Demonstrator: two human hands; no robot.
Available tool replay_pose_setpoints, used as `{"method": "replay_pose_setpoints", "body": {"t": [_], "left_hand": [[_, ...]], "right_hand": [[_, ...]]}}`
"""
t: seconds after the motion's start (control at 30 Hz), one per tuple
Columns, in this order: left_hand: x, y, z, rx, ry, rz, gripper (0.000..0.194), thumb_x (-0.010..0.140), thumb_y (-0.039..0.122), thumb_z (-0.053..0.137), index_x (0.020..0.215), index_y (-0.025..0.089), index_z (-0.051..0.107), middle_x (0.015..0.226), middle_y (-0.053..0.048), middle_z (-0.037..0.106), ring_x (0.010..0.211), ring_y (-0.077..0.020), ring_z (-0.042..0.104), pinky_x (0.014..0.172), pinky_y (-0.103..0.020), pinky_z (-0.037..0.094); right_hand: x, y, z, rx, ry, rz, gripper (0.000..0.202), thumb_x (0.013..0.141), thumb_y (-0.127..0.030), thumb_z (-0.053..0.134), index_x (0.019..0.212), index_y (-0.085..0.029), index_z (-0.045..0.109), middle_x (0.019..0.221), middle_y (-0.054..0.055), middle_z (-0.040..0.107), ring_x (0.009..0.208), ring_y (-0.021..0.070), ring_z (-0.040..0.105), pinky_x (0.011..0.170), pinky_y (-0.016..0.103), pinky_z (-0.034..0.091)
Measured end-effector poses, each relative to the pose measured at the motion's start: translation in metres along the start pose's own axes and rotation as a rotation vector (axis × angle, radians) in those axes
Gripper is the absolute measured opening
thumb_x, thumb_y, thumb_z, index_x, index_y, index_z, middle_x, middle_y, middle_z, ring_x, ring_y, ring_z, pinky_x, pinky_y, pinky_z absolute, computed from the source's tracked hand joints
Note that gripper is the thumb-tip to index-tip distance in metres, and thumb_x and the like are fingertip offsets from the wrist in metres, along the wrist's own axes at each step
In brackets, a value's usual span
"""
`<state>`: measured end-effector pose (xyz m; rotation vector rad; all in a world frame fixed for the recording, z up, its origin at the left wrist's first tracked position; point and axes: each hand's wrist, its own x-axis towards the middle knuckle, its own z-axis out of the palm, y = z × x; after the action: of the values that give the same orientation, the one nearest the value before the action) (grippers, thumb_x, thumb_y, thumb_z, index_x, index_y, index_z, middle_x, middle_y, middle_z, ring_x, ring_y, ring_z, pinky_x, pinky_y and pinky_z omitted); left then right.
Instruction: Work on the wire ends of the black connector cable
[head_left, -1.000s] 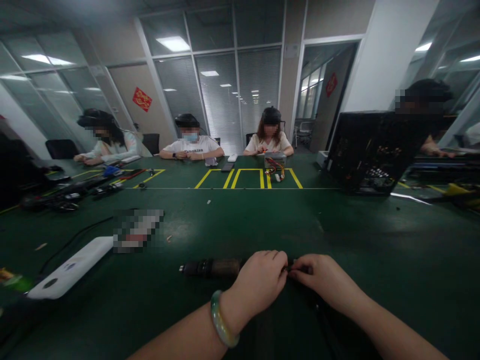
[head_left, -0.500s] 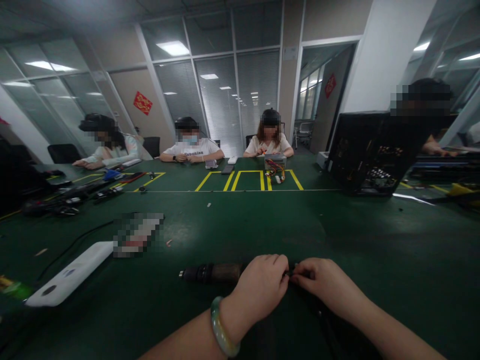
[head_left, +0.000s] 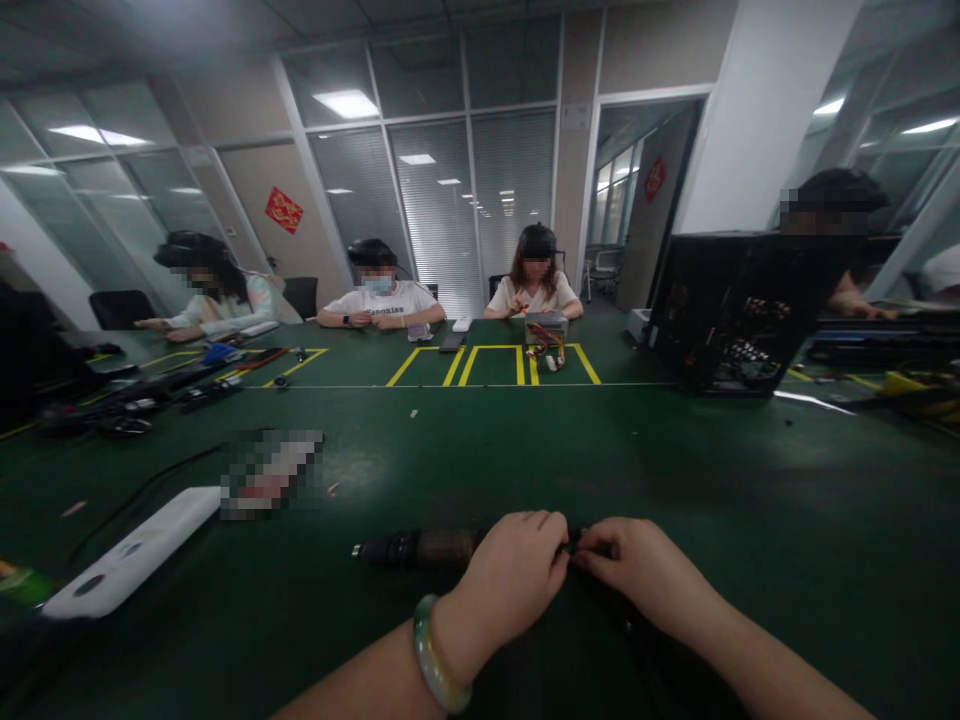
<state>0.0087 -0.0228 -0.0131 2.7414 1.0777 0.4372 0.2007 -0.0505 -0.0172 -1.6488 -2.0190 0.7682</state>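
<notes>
A dark, in-line electric screwdriver (head_left: 442,549) lies across the green table in front of me, its metal tip pointing left. My left hand (head_left: 517,560), with a green-and-amber bangle (head_left: 436,655) at the wrist, is closed over the screwdriver's rear end and hides it. Right beside it, my right hand (head_left: 619,550) has thumb and fingers pinched together at that same end. What this pinch holds is small, dark and mostly covered. Below the right hand, a dark cord-like shape (head_left: 628,625) runs toward me, hard to make out in the shadow.
On the left lie a long white device (head_left: 135,553) with a black cable and a blurred-out flat item (head_left: 274,475). A black computer case (head_left: 720,310) stands at right. Across the green table (head_left: 480,440), co-workers sit near a power supply (head_left: 547,325) with coloured wires.
The view has shifted slightly, so everything sits a little further left. Both hands keep almost the same pose at the screwdriver's rear end.
</notes>
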Motion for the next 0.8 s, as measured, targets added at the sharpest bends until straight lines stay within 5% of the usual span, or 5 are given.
{"method": "replay_pose_setpoints", "body": {"t": [0.8], "left_hand": [[-0.0002,0.0005,-0.0036,0.013,0.008,0.066,0.003,0.090,0.020,0.053,0.091,0.019,0.054,0.091,-0.001,0.060,0.087,-0.0169,0.056,0.081,-0.031,0.044]], "right_hand": [[-0.0025,-0.0074,-0.0061,-0.012,-0.041,0.028,0.021,0.086,-0.035,0.055,0.087,-0.026,0.074,0.089,0.000,0.073,0.079,0.0190,0.065,0.067,0.025,0.044]]}}
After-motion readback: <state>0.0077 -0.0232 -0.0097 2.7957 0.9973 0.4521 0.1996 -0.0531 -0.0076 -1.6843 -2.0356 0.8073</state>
